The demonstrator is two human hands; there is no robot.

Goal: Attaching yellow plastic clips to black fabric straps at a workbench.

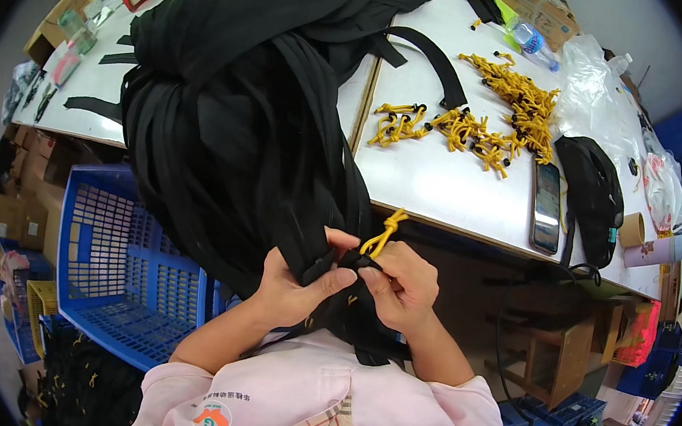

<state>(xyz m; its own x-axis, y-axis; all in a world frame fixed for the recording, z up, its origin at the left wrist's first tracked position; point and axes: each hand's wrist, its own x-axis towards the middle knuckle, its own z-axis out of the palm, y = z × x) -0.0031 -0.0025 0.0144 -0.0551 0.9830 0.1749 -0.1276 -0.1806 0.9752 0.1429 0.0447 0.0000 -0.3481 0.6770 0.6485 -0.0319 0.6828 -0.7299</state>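
My left hand (299, 284) is closed on the end of a black strap (304, 238) that hangs from the big pile of black straps (208, 60) on the table. Just to its right, my right hand (402, 283) pinches a yellow cord loop (385, 232) where it meets a small black piece. The loop's knotted end points up and away from me. Both hands are close together in front of my chest, with the fingertips almost meeting at the strap. The exact join between cord and strap is hidden by my fingers.
Several yellow cord loops with black beads (515, 107) lie heaped on the white table (418, 183). A phone (546, 206), a black bag (589, 196) and a cup (656, 251) stand to the right. A blue crate (135, 263) sits below at left.
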